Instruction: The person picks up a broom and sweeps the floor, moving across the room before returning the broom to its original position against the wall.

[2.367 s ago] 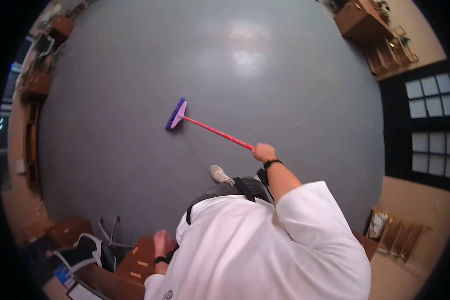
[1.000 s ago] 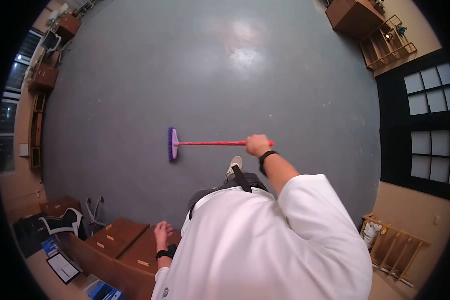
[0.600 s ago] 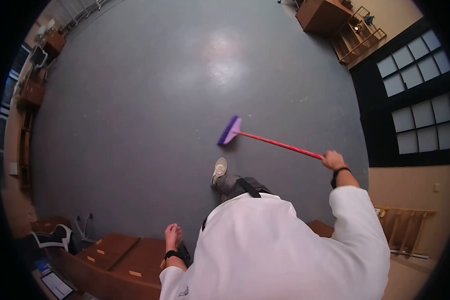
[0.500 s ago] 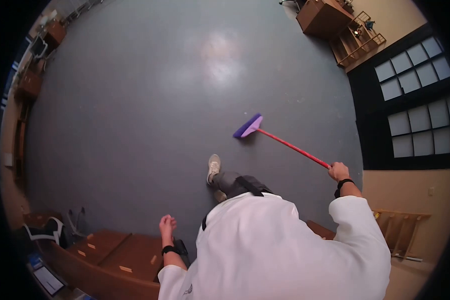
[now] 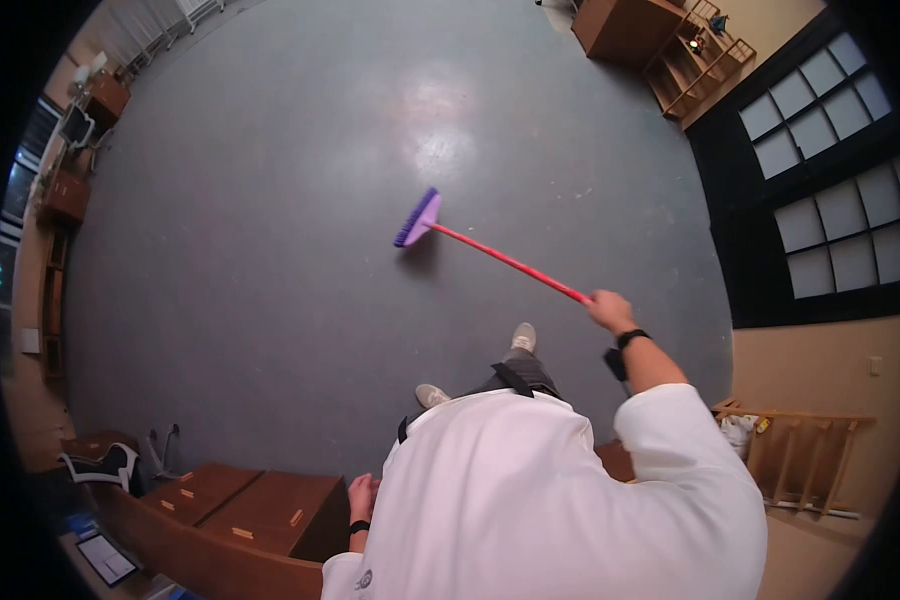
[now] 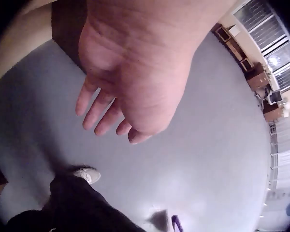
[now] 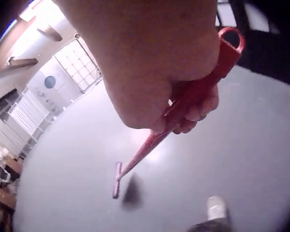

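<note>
A broom with a red handle (image 5: pixel 510 262) and a pink head with purple bristles (image 5: pixel 416 217) is in front of the person. Its head casts a separate dark shadow on the grey floor (image 5: pixel 270 250); whether the bristles touch the floor I cannot tell. My right hand (image 5: pixel 613 312) grips the handle near its end, and in the right wrist view the fingers of the right hand (image 7: pixel 183 101) wrap round it below the end loop (image 7: pixel 232 38). At the person's side hangs my left hand (image 5: pixel 363 497), empty, its fingers loosely bent in the left wrist view (image 6: pixel 130 87).
Brown cabinets (image 5: pixel 270 510) stand close by the left hand, with a chair (image 5: pixel 100 465) beyond them. A wooden rack (image 5: pixel 805 460) is at the lower right. Shelves (image 5: pixel 690 70) and a dark-framed window (image 5: pixel 830 230) line the right side. The person's shoes (image 5: pixel 523 338) are on the floor.
The broom head has swung left and forward from its place half a second ago. My right hand has moved left with the handle, my left hand has dropped lower, and the feet have changed places.
</note>
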`<state>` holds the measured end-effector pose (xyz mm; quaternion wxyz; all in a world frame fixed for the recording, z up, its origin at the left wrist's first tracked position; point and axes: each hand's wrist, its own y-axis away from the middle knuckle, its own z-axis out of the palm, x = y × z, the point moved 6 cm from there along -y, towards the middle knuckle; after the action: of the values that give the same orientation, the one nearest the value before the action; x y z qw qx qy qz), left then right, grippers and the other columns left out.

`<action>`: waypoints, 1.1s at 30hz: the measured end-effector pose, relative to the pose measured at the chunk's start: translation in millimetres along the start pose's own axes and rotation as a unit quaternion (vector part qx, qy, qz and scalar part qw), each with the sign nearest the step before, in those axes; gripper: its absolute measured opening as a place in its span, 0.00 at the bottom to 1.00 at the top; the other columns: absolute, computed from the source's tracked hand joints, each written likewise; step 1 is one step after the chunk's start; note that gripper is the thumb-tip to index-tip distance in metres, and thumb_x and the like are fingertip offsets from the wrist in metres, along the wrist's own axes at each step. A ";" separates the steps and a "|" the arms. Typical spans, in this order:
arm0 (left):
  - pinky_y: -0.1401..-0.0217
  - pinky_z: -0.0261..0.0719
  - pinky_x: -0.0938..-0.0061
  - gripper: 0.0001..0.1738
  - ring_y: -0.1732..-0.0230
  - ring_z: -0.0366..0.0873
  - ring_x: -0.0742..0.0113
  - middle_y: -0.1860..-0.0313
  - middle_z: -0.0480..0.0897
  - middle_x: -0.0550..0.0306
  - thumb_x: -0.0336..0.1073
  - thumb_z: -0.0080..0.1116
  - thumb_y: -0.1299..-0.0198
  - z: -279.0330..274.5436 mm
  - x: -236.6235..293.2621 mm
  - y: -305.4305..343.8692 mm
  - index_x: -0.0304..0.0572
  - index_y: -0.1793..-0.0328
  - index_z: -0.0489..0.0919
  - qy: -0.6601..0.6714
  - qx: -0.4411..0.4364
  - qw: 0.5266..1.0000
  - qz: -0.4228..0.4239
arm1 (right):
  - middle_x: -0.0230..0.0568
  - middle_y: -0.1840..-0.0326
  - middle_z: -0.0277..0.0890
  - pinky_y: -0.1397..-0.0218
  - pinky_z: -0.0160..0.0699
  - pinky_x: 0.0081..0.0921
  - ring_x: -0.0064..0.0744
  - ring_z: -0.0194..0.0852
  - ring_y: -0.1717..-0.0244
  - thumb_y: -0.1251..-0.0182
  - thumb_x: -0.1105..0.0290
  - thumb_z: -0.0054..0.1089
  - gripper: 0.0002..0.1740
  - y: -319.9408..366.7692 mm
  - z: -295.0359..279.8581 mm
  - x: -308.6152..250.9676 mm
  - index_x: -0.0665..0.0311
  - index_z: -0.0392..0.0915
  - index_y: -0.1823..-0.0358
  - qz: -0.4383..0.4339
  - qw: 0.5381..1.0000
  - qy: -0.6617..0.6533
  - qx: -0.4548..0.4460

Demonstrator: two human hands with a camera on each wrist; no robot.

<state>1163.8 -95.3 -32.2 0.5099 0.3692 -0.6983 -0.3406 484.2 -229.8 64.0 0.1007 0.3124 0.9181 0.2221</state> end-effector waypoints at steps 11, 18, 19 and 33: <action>0.67 0.73 0.76 0.16 0.64 0.77 0.68 0.61 0.79 0.56 0.42 0.51 0.40 77.2 123.4 31.7 0.44 0.50 0.72 -0.041 0.060 0.996 0.044 | 0.42 0.57 0.77 0.57 0.76 0.43 0.41 0.76 0.54 0.41 0.65 0.44 0.15 -110.1 56.7 -73.1 0.60 0.73 0.54 -0.092 0.987 0.002 -0.134; 0.66 0.73 0.76 0.17 0.65 0.76 0.71 0.61 0.79 0.56 0.41 0.52 0.41 161.0 180.0 22.0 0.41 0.49 0.73 -0.150 -0.027 0.987 0.042 | 0.49 0.59 0.75 0.52 0.70 0.44 0.49 0.73 0.54 0.38 0.57 0.40 0.17 -33.8 72.3 174.0 0.57 0.71 0.55 0.049 0.985 -0.051 -0.155; 0.66 0.73 0.76 0.17 0.65 0.76 0.71 0.61 0.79 0.56 0.41 0.52 0.41 167.5 188.1 17.1 0.41 0.49 0.73 -0.162 -0.032 0.985 0.040 | 0.49 0.58 0.75 0.52 0.70 0.44 0.48 0.73 0.54 0.39 0.55 0.40 0.18 -8.2 77.4 209.6 0.57 0.71 0.54 0.084 0.981 -0.047 -0.168; 0.63 0.72 0.77 0.17 0.61 0.76 0.71 0.59 0.79 0.57 0.41 0.53 0.42 272.2 329.1 -34.5 0.41 0.49 0.73 -0.293 -0.191 0.918 0.188 | 0.50 0.69 0.78 0.58 0.76 0.37 0.47 0.77 0.63 0.53 0.62 0.60 0.13 209.2 -24.4 402.4 0.64 0.80 0.71 0.320 0.932 0.153 -0.077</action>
<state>839.1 -369.4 22.5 0.3983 0.0104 -0.7943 -0.4586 271.2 158.3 165.5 -0.0931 0.5433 0.7537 0.3580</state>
